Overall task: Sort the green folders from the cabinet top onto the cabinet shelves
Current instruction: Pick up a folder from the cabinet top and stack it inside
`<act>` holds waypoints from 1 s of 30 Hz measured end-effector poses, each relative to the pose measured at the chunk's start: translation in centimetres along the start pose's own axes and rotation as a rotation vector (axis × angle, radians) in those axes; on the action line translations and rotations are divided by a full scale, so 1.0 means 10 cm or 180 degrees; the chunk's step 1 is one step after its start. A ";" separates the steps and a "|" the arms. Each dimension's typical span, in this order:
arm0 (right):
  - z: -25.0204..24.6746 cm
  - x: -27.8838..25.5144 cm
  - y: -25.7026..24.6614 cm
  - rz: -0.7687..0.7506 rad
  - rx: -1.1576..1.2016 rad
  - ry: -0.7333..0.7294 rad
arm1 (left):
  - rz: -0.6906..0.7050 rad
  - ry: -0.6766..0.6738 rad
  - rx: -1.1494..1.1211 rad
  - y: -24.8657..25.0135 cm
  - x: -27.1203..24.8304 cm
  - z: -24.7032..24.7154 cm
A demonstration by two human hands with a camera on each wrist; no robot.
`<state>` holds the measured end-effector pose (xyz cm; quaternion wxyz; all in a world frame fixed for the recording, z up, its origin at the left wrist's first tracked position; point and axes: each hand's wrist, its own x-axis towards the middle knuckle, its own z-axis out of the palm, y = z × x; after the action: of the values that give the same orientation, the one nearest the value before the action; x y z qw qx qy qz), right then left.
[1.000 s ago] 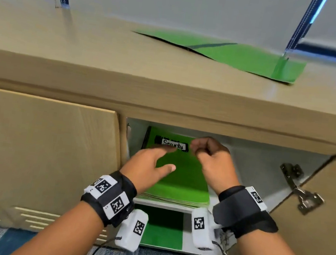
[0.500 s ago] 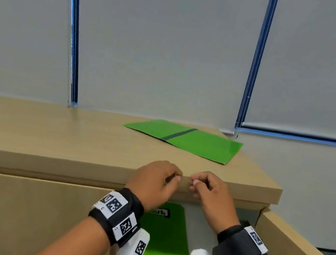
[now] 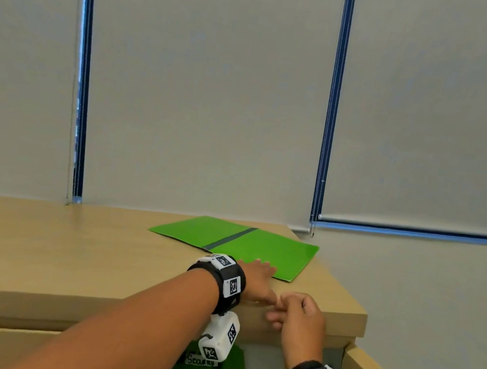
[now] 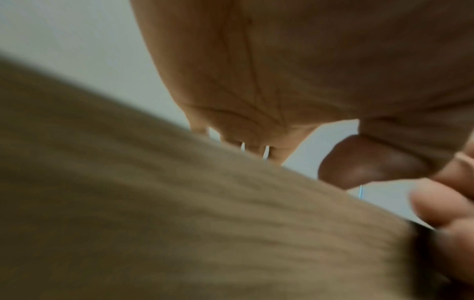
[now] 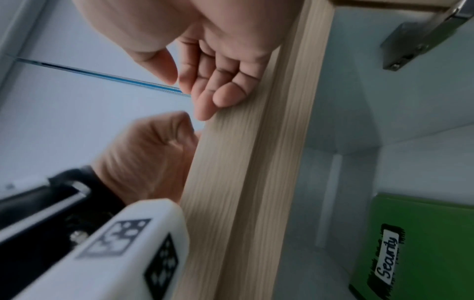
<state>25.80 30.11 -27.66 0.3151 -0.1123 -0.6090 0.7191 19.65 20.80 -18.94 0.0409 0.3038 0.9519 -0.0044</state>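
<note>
My left hand [image 3: 256, 281] reaches flat, fingers released, toward the last folder [image 3: 237, 244] on the worktop [image 3: 71, 241]; my right hand [image 3: 300, 316] hangs loosely curled, empty. Next I need to pinch its near edge and lift.

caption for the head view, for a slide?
Left hand reaches across the cabinet top toward the open green folder.
</note>
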 end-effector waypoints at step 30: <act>0.27 -0.13 -0.92 0.0541 0.0704 -0.1429 | -0.0239 0.2391 -0.2450 -1.18 -1.40 -0.02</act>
<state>28.28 27.75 -18.62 0.1210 0.0344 -0.5698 0.8121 24.19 3.07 -17.85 -0.1941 0.2133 0.8440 0.4523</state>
